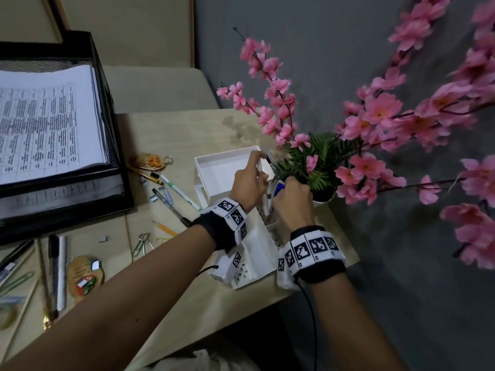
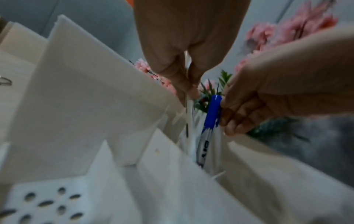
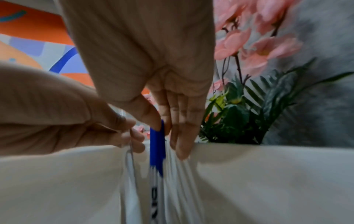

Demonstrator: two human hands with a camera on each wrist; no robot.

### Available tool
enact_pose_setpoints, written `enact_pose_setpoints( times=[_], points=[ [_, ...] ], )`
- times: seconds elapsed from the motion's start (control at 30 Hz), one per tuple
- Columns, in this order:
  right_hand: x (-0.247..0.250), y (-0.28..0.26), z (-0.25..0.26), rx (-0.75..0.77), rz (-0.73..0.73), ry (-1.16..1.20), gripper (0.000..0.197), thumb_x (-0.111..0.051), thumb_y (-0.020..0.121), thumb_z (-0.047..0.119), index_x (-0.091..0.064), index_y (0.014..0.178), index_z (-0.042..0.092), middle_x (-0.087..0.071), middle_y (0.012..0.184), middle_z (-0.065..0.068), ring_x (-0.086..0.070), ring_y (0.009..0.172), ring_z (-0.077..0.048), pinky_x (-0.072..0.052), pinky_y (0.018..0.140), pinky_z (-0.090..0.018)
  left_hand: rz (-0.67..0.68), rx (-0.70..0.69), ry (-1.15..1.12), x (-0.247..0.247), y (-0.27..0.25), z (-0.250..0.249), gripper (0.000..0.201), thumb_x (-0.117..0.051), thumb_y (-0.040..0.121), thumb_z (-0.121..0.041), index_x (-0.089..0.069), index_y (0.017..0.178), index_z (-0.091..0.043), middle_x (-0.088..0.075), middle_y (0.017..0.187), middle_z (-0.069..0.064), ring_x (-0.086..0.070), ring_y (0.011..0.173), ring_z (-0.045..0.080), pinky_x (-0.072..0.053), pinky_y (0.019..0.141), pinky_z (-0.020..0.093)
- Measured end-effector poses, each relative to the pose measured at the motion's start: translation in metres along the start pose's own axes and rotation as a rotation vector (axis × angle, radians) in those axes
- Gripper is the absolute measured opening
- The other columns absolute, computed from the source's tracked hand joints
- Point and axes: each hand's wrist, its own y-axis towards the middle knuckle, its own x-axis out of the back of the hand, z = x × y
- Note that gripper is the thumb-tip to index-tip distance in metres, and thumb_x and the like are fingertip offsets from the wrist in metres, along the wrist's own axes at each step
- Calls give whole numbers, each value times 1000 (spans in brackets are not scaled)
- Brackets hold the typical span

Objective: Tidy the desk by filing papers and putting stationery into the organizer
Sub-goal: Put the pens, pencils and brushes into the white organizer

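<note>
Pinching a blue-capped marker (image 2: 211, 112) upright in the white organizer (image 1: 257, 253) at the counter's (image 1: 214, 303) 3 o'clock edge, the right hand (image 1: 292, 200) works beside the left hand (image 1: 247, 184), which pinches a thin white pen (image 3: 131, 165).

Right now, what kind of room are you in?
Probably an office or study corner. There's a wooden desk with a black mesh paper tray full of printed sheets, loose pens and paper clips, a white desk organizer, and a pot of pink artificial blossoms.
</note>
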Motion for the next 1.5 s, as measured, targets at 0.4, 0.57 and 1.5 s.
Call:
enact_pose_setpoints(
  times=[0.4, 0.57, 1.5],
  points=[
    [-34, 0, -11, -126, 9, 336, 29, -45, 89, -3, -58, 114, 3, -64, 110, -15, -58, 106, -26, -45, 93, -30, 269, -172, 803, 10, -22, 14, 72, -38, 87, 3, -7, 150, -14, -17, 157, 7, -42, 118, 32, -37, 90, 38],
    [-46, -23, 32, 21, -241, 478, 26, -43, 84, -9, -60, 102, 1, -66, 101, -15, -56, 91, -20, -37, 79, -19, 65, -46, 456, 61, -20, 23, 55, -41, 88, 4, -34, 141, -7, -32, 150, 15, -44, 126, 32, -39, 101, 39],
    [-156, -44, 143, 137, 807, 587, 19, -54, 89, 4, -59, 80, 19, -58, 79, 1, -54, 73, -14, -46, 65, -25, -169, 687, -380, 207, -63, 100, 22, -40, 97, -21, -54, 85, -10, -55, 81, 9, -55, 71, 18, -44, 67, 26]
  ],
)
